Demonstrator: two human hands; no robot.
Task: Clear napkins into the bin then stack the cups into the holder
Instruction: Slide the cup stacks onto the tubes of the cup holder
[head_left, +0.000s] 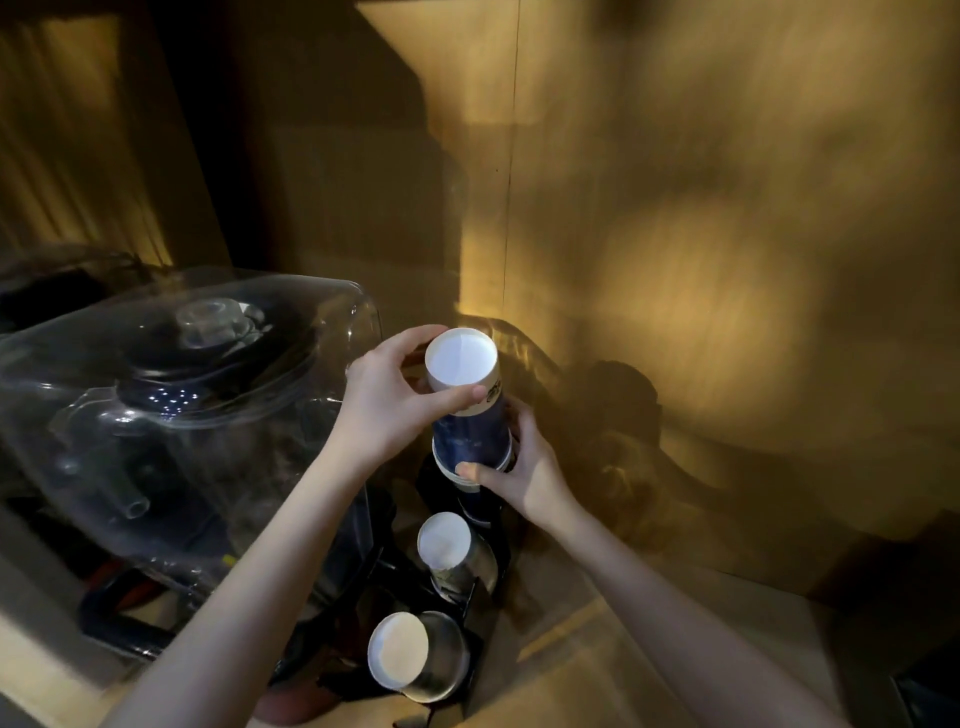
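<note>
A stack of upside-down paper cups (470, 415), dark blue with white bottoms, stands in the far slot of a black cup holder (467, 597). My left hand (395, 400) grips the top cup of the stack near its white bottom. Lower down, my right hand (524, 467) holds the stack's rims from the right side. Two more stacks of cups sit in the holder's nearer slots: a middle stack (447, 545) and a near stack (402, 657). No napkins or bin are visible.
A large clear plastic water jug (171, 415) lies to the left, close to my left forearm. A wooden wall (701, 260) rises behind and to the right. The light is dim and yellow. The holder stands on a wooden surface (597, 649).
</note>
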